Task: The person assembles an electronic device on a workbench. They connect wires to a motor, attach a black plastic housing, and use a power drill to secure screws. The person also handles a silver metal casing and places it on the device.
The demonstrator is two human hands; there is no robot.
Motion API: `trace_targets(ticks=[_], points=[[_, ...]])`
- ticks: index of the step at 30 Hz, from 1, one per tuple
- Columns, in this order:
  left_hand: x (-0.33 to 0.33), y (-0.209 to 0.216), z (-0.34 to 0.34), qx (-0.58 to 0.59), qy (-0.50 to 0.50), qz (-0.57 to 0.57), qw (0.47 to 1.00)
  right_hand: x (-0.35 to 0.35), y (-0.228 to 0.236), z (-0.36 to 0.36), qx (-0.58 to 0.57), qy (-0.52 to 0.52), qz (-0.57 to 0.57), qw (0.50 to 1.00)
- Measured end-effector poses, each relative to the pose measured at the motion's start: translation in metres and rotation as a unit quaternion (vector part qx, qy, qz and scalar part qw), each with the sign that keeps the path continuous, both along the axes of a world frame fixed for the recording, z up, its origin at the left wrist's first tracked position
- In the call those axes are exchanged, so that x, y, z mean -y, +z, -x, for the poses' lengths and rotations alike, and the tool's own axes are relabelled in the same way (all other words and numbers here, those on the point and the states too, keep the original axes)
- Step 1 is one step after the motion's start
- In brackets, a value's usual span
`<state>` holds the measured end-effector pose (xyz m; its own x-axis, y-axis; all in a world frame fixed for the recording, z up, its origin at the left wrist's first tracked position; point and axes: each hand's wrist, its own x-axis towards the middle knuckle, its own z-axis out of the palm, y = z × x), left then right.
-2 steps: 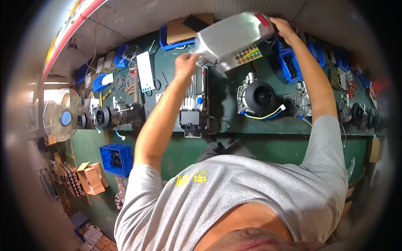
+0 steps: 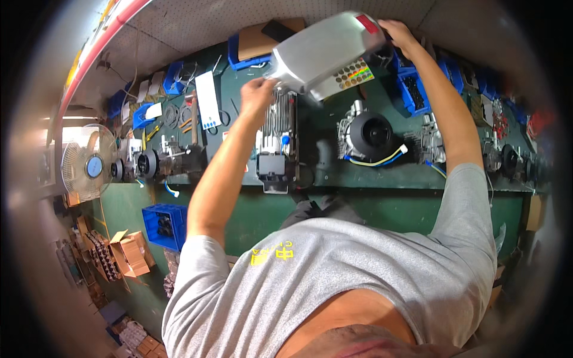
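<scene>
A silver metal cover (image 2: 325, 51) with a red patch at one end is held up, tilted, over the far side of the bench. My left hand (image 2: 256, 96) is closed on its lower left end. At the upper right end, my right hand (image 2: 396, 36) grips the edge; the fingertips are partly hidden. Below the cover, nearest my left hand, lies a finned metal unit (image 2: 276, 128) with a black box at its near end. To its right sits a heater-like unit with a black round fan housing (image 2: 371, 134) and a blue and yellow cable (image 2: 376, 161).
A sheet of round shiny stickers (image 2: 353, 76) lies under the cover. Blue parts bins (image 2: 413, 92) stand at the back right. On the left are a hammer (image 2: 194, 116), scissors (image 2: 224, 118), more units and a fan (image 2: 89, 164). A blue crate (image 2: 164, 227) sits below the bench.
Both hands have shifted slightly left with the cover, its right end rising a little. The sticker sheet beneath shows a bit more.
</scene>
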<state>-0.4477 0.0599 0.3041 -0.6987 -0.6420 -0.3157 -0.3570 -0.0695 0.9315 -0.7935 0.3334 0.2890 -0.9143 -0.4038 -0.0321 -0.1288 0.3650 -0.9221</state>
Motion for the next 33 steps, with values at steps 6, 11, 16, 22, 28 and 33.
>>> trace_targets(ticks=[6,11,16,22,28,33], points=[[0.027,0.001,-0.172,-0.064,0.09,-0.193,0.975,0.071,0.165,-0.199,0.162,0.405,0.242,0.867],[-0.001,-0.042,-0.257,-0.076,0.09,-0.282,0.952,0.199,0.041,-0.14,0.025,0.371,0.084,0.924],[-0.053,-0.059,-0.273,-0.029,0.199,-0.296,0.934,0.25,0.007,-0.178,-0.058,0.305,-0.194,0.93],[-0.076,-0.093,-0.278,-0.004,0.205,-0.33,0.921,0.285,-0.118,-0.162,-0.008,0.23,-0.098,0.968],[-0.091,-0.096,-0.28,-0.008,0.246,-0.309,0.919,0.278,-0.119,-0.187,-0.36,0.319,-0.302,0.823],[-0.093,-0.103,-0.284,0.005,0.238,-0.313,0.92,0.269,-0.1,-0.215,-0.102,0.106,-0.202,0.968]])
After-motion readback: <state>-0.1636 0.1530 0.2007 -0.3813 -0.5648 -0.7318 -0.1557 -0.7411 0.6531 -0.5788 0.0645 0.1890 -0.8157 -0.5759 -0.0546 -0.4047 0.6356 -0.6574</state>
